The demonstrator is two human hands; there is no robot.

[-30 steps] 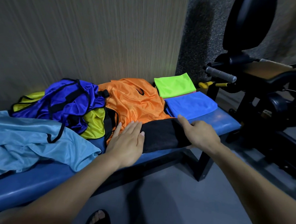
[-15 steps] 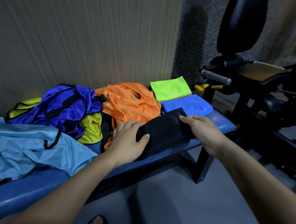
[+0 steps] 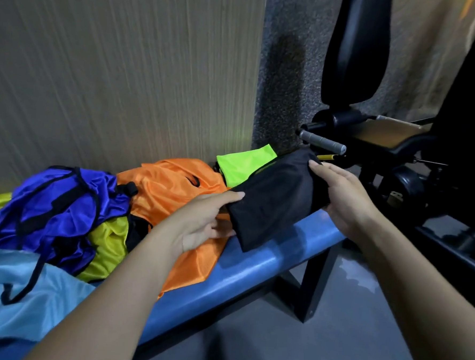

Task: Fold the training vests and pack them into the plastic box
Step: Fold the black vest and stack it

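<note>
A folded black vest (image 3: 277, 199) is lifted off the blue bench (image 3: 256, 267), held between both hands. My left hand (image 3: 200, 219) grips its near left end, thumb on top and fingers beneath. My right hand (image 3: 343, 197) holds its far right end with the fingers over the top edge. Behind it lies a folded neon green vest (image 3: 243, 163). Loose vests are heaped to the left: orange (image 3: 171, 192), dark blue with black trim (image 3: 54, 207), yellow (image 3: 107, 249) and light blue (image 3: 14, 302). No plastic box is in view.
A wood-panelled wall (image 3: 120, 75) runs close behind the bench. To the right stands a black gym machine (image 3: 400, 139) with a grey handle (image 3: 322, 142) jutting toward the bench end. Grey floor (image 3: 290, 344) lies below.
Both hands have lifted the folded black vest off the bench and carried it up and to the right, over the folded blue vest, which is now hidden.
</note>
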